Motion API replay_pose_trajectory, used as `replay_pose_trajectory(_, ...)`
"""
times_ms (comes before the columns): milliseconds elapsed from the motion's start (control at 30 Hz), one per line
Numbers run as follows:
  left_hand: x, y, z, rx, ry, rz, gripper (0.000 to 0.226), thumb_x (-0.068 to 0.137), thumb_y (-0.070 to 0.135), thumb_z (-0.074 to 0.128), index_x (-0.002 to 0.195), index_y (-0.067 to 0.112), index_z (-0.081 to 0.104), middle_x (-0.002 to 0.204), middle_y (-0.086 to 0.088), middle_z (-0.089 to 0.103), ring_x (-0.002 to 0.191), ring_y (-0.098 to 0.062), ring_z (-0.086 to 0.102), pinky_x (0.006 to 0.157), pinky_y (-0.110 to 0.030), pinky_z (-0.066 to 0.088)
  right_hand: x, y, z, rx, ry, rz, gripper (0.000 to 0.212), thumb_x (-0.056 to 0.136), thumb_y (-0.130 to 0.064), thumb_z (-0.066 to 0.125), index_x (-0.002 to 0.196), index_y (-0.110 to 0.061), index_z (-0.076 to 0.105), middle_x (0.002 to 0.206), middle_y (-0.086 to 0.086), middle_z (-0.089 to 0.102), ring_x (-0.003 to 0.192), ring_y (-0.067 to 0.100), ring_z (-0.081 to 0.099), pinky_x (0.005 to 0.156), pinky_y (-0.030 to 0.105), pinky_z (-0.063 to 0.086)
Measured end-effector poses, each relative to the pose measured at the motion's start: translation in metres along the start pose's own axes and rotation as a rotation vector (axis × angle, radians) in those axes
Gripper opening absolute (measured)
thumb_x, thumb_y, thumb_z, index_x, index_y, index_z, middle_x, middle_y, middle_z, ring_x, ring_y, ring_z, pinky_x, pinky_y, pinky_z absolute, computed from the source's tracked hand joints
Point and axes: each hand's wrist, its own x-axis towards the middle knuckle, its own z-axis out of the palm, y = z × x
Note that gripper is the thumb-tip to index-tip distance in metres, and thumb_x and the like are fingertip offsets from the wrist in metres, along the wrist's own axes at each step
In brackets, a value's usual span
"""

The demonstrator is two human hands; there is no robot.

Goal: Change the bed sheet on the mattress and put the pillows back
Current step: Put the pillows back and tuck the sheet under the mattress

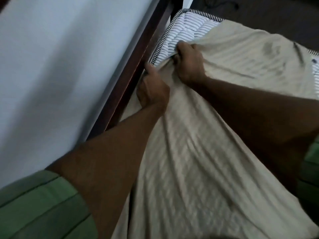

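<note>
Cream cotton bed sheet (198, 152) covers most of the striped mattress (186, 26), whose far corner lies bare beside the dark wooden bed frame (138, 57). We bunch the sheet's edge in both fists close together on the mattress: our left hand (151, 88) grips it at the piped edge by the frame, our right hand (189, 61) clutches a fold just beyond.

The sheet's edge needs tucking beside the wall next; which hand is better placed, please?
Probably left. The left hand grips the sheet at the mattress edge beside the frame; the right hand holds it farther in.
</note>
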Motion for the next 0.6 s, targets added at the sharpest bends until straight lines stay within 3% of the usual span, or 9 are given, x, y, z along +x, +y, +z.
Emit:
replay_pose_trajectory(67,-0.007,-0.001,0.005,0.089,0.058,0.138,0.083,0.084,0.017,0.061,0.158,0.021,0.023,0.140,-0.019,0.055,0.122,-0.035,0.058,0.100,-0.042,0.045,0.016,-0.014,0.005,0.381,-0.037,0.009,0.032,0.077,-0.002,0.048,0.105,-0.016,0.052,0.098,0.003,0.056,0.095,0.018,0.055,0.082,0.032,0.043)
replay_pose_trajectory(133,-0.014,-0.004,0.015,0.254,-0.016,0.217,0.090,0.087,0.023,0.059,0.162,0.029,0.010,0.157,-0.026,0.033,0.138,-0.041,0.041,0.116,-0.046,0.031,0.018,-0.020,0.005,0.575,-0.179,0.039,0.056,0.078,0.003,0.047,0.133,-0.005,0.040,0.118,-0.002,0.052,0.111,0.007,0.054,0.096,0.017,0.045)
replay_pose_trajectory(167,-0.014,-0.005,0.018,0.290,-0.065,0.206,0.087,0.089,0.025,0.056,0.163,0.030,0.009,0.162,-0.027,0.023,0.145,-0.043,0.032,0.120,-0.047,0.024,0.015,-0.019,0.002,0.554,-0.197,0.081,0.067,0.081,0.002,0.049,0.145,-0.007,0.033,0.128,-0.001,0.054,0.121,0.011,0.055,0.101,0.018,0.045)
replay_pose_trajectory(233,-0.005,-0.010,0.020,0.317,-0.069,0.236,0.075,0.091,0.025,0.052,0.160,0.023,0.022,0.164,-0.027,0.019,0.149,-0.042,0.027,0.121,-0.047,0.021,0.008,-0.005,-0.004,0.337,-0.094,0.146,0.072,0.082,-0.009,0.053,0.150,-0.021,0.034,0.122,0.000,0.064,0.114,0.019,0.063,0.096,0.031,0.051)
replay_pose_trajectory(300,0.009,-0.007,0.017,0.357,-0.022,0.471,0.063,0.086,0.022,0.054,0.147,0.013,0.042,0.160,-0.024,0.031,0.145,-0.039,0.037,0.117,-0.044,0.030,0.009,0.017,-0.011,0.112,0.028,0.245,0.064,0.081,-0.025,0.056,0.143,-0.023,0.039,0.114,0.006,0.066,0.109,0.029,0.063,0.088,0.038,0.051)
replay_pose_trajectory(400,0.038,0.011,0.011,0.397,-0.153,0.789,0.061,0.079,0.016,0.062,0.139,0.012,0.049,0.150,-0.015,0.046,0.128,-0.033,0.052,0.102,-0.042,0.042,0.022,0.041,-0.023,-0.080,0.022,0.385,0.069,0.091,-0.030,0.059,0.152,-0.018,0.028,0.125,0.016,0.062,0.117,0.039,0.059,0.087,0.045,0.047)
replay_pose_trajectory(500,0.062,0.036,0.009,0.382,-0.215,0.733,0.052,0.080,0.015,0.064,0.130,0.015,0.050,0.146,-0.013,0.042,0.121,-0.033,0.053,0.093,-0.045,0.046,0.047,0.051,-0.035,-0.178,-0.054,0.365,0.081,0.099,-0.034,0.056,0.163,-0.026,0.007,0.125,0.020,0.064,0.112,0.041,0.062,0.086,0.046,0.047)
replay_pose_trajectory(600,0.081,0.053,0.011,0.333,-0.244,0.636,0.044,0.086,0.015,0.063,0.127,0.014,0.048,0.139,-0.012,0.041,0.125,-0.034,0.050,0.090,-0.047,0.048,0.077,0.055,-0.042,-0.241,-0.121,0.373,0.059,0.100,-0.043,0.054,0.150,-0.020,0.031,0.129,0.020,0.061,0.120,0.043,0.059,0.092,0.047,0.047)
